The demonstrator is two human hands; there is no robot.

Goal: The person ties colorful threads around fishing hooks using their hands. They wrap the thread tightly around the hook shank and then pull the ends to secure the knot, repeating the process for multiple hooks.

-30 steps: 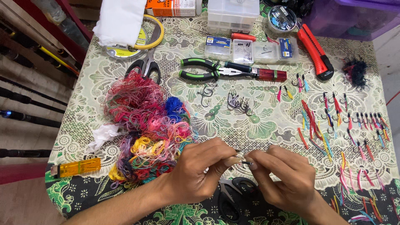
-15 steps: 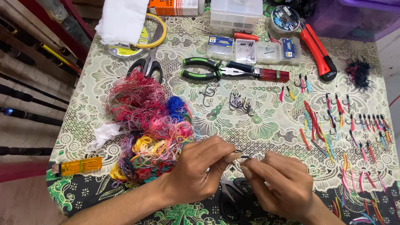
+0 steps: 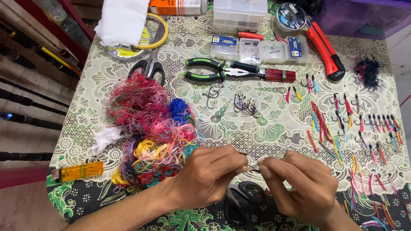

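Covering the table, a lace cloth (image 3: pixel 274 128) carries a tangled thread heap (image 3: pixel 150 128) at left. Near the front edge, left hand (image 3: pixel 209 175) and right hand (image 3: pixel 299 184) meet, fingertips of both pinching 1 small hook (image 3: pixel 252 164) between them.

Small clear hook packets (image 3: pixel 259 50) lie below an orange carton (image 3: pixel 175 6) at the table's far edge.

Hidden, cropped and too small to read

What the left hand (image 3: pixel 205 175) and right hand (image 3: pixel 299 188) pinch between their fingertips is too small to identify. The hands cover most of the black-handled scissors (image 3: pixel 239 203) at the lower centre. The frame's top edge crops the purple tub (image 3: pixel 364 17), orange box (image 3: pixel 175 6) and white cloth (image 3: pixel 122 21).
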